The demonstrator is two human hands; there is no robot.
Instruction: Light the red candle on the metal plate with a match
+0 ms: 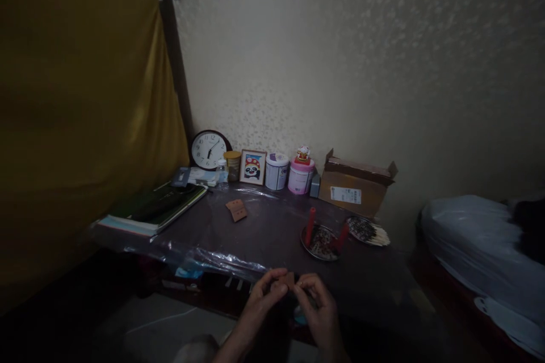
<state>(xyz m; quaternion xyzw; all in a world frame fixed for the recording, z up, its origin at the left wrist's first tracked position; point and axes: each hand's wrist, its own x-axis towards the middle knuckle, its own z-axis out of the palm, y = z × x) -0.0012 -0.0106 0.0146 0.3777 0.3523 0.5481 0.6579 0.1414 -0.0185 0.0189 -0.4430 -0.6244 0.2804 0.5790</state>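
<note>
Evidently pinched by left hand (264, 295): brown card (290, 280) | right hand (315, 302) curled beside it, grip unclear | card best steadied flat

glossy plastic tbl cover (264, 227), matt cardbd box (371, 195), cloth curtain (80, 102)

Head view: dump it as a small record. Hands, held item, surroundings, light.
left hand: pinching small brown piece
right hand: fingertips at or near that piece; contact unclear
mid: brown cards
right: two red candles on plate
back: clock, panda picture, white canister, pink canister, cardboard box
light: dim
</note>
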